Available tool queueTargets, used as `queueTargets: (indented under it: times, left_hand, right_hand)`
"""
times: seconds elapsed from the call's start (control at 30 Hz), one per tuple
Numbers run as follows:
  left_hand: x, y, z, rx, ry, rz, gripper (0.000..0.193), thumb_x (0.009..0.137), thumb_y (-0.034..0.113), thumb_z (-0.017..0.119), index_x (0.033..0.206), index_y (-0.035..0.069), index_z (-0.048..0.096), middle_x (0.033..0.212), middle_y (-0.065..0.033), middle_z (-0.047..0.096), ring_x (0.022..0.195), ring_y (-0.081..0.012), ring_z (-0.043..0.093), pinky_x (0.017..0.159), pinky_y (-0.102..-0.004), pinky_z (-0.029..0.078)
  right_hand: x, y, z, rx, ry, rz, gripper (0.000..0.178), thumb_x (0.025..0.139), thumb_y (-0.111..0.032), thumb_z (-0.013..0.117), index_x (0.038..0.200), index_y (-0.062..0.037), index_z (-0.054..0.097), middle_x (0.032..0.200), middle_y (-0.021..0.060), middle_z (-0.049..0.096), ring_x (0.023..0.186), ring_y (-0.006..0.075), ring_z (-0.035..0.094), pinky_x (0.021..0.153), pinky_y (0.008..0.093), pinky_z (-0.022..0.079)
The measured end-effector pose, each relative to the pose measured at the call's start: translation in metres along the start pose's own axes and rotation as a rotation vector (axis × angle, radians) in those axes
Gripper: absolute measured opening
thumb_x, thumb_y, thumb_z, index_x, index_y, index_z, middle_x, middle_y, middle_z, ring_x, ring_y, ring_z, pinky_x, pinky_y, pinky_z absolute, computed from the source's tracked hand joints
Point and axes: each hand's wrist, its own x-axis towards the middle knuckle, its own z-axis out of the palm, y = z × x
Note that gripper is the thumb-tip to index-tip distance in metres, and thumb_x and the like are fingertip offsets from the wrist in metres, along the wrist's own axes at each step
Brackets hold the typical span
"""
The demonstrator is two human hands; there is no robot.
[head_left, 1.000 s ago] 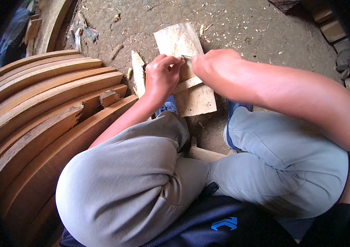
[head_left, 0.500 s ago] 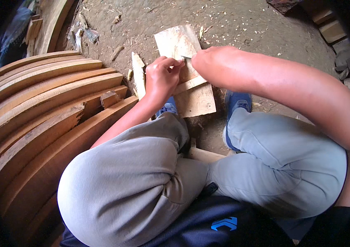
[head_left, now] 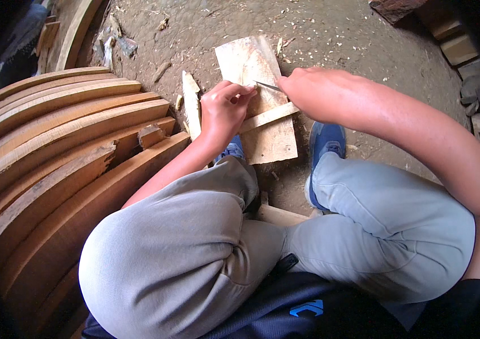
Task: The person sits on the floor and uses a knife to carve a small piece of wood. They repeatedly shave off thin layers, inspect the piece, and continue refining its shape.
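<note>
My right hand (head_left: 302, 87) is closed round a knife whose handle is hidden in the fist. The thin knife blade (head_left: 267, 86) points left, its tip by the fingertips of my left hand (head_left: 223, 106). Those fingers are pinched together over a wooden board (head_left: 243, 53); whatever small pale bit they grip is too small to name. The board lies on the ground in front of my feet, its surface marked and rough. Across its nearer part, below both hands, rests a narrow wooden strip (head_left: 269, 117).
Long curved planks (head_left: 70, 121) are stacked along the left. A splintered wood piece (head_left: 190, 101) lies left of the board. Wood chips litter the dirt floor (head_left: 336, 34). More timber blocks (head_left: 459, 50) line the right edge. My blue shoe (head_left: 327, 141) stands right of the board.
My right hand with the knife has drawn back a little to the right, baring more blade. The wooden strip's right end has swung or slid outward, past the board's edge.
</note>
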Motion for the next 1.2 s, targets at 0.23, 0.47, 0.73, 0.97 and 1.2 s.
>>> queueTargets:
  times: [0.23, 0.47, 0.73, 0.97, 1.2]
  left_hand:
    - [0.001, 0.003, -0.003, 0.020, -0.002, 0.041, 0.005, 0.082, 0.009, 0.079, 0.084, 0.005, 0.077, 0.079, -0.0110, 0.071, 0.062, -0.0203, 0.068, 0.057, -0.0314, 0.053]
    - [0.004, 0.005, -0.002, 0.013, -0.034, 0.040, 0.003, 0.082, 0.005, 0.076, 0.084, 0.006, 0.077, 0.079, -0.0106, 0.071, 0.064, -0.0232, 0.069, 0.059, -0.0330, 0.054]
    - [0.006, 0.004, -0.004, 0.069, -0.046, 0.002, 0.001, 0.082, 0.006, 0.076, 0.082, 0.006, 0.077, 0.081, -0.0108, 0.072, 0.067, -0.0246, 0.070, 0.062, -0.0345, 0.055]
    - [0.002, 0.003, -0.008, -0.036, -0.098, -0.084, 0.007, 0.079, 0.007, 0.081, 0.085, 0.006, 0.077, 0.080, -0.0078, 0.072, 0.065, -0.0157, 0.068, 0.058, -0.0292, 0.053]
    - [0.006, 0.009, -0.014, -0.069, -0.143, -0.111, 0.019, 0.077, 0.008, 0.082, 0.095, 0.007, 0.075, 0.084, -0.0068, 0.071, 0.064, -0.0144, 0.066, 0.059, -0.0287, 0.053]
  right_hand:
    - [-0.003, -0.001, -0.001, -0.045, 0.000, -0.010, 0.021, 0.091, -0.002, 0.051, 0.108, 0.0021, 0.062, 0.104, 0.0255, 0.069, 0.103, 0.0389, 0.068, 0.084, 0.0476, 0.056]
    - [-0.011, -0.003, -0.002, -0.086, 0.092, -0.103, 0.019, 0.088, 0.001, 0.052, 0.102, 0.0049, 0.065, 0.104, 0.0259, 0.070, 0.100, 0.0384, 0.069, 0.080, 0.0466, 0.057]
    - [0.009, -0.018, -0.025, -0.137, -0.110, -0.016, 0.022, 0.081, 0.006, 0.060, 0.100, 0.0047, 0.070, 0.102, 0.0245, 0.071, 0.093, 0.0380, 0.071, 0.073, 0.0463, 0.057]
    - [0.004, -0.001, -0.022, -0.058, -0.100, 0.119, 0.028, 0.084, 0.004, 0.057, 0.111, 0.0030, 0.063, 0.106, 0.0248, 0.069, 0.099, 0.0384, 0.069, 0.080, 0.0472, 0.055]
    - [0.014, 0.023, 0.002, 0.235, 0.193, 0.132, 0.020, 0.093, -0.010, 0.050, 0.105, 0.0044, 0.058, 0.101, 0.0281, 0.067, 0.101, 0.0421, 0.067, 0.084, 0.0510, 0.052]
